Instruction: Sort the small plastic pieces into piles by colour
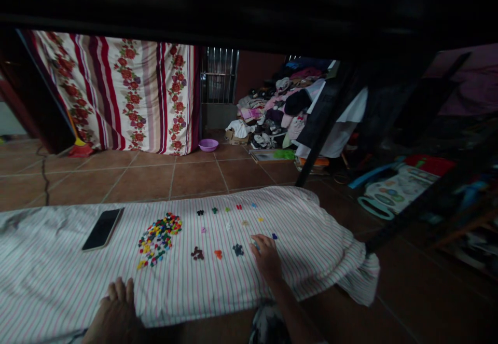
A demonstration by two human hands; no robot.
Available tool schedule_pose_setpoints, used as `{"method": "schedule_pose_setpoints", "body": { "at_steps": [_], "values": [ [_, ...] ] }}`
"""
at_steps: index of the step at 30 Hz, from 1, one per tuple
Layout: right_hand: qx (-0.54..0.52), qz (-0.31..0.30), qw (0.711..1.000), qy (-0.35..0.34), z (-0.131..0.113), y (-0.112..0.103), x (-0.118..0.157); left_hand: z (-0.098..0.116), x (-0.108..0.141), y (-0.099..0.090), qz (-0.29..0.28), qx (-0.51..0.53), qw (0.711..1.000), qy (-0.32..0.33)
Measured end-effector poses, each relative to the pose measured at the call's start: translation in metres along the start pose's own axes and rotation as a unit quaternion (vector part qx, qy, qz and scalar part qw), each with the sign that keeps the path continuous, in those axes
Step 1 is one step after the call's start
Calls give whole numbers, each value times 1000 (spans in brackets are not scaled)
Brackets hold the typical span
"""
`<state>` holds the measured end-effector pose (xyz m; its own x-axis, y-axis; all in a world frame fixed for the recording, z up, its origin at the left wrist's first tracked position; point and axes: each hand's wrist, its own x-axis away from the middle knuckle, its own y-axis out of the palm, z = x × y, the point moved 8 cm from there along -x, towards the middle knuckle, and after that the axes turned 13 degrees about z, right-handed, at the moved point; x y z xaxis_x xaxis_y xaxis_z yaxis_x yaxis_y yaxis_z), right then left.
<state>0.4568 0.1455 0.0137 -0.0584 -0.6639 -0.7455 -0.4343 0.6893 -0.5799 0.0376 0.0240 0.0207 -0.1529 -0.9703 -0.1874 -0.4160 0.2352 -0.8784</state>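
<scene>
Right hand (267, 256) low over a striped cloth (311, 250) — perhaps pinching a bluish piece (257, 246), too dim to tell — small single-coloured clusters (238, 250) beside it, a mixed heap (168, 224) and phone (101, 231) further left, floral curtain (134, 95), clothes pile (298, 102) behind

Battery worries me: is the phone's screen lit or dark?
Dark: the phone lies on the striped cloth with no glow or display showing. Whether it's powered off, I cannot tell.

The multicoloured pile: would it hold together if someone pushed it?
The pile would probably scatter, since its pieces look small and loose. Each is likely light, being tiny beside the phone. The creased cloth might stop them sliding far.
</scene>
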Motion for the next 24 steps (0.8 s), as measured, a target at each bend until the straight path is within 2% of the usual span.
{"method": "schedule_pose_setpoints", "body": {
  "at_steps": [3,6,13,19,24],
  "values": [
    [-3,2,1000,0,2,1,2,3,1,-7,32,-19,999,17],
    [-17,0,1000,4,3,2,3,4,1,-10,38,-39,998,28],
    [-38,28,999,2,3,-2,0,0,-3,-7,-36,16,999,31],
    [-37,38,999,-5,8,-1,7,-7,0,-15,-44,64,997,-6],
    [-31,69,996,36,22,-2,16,-12,4,-15,-105,81,991,-22]
  ]
}}
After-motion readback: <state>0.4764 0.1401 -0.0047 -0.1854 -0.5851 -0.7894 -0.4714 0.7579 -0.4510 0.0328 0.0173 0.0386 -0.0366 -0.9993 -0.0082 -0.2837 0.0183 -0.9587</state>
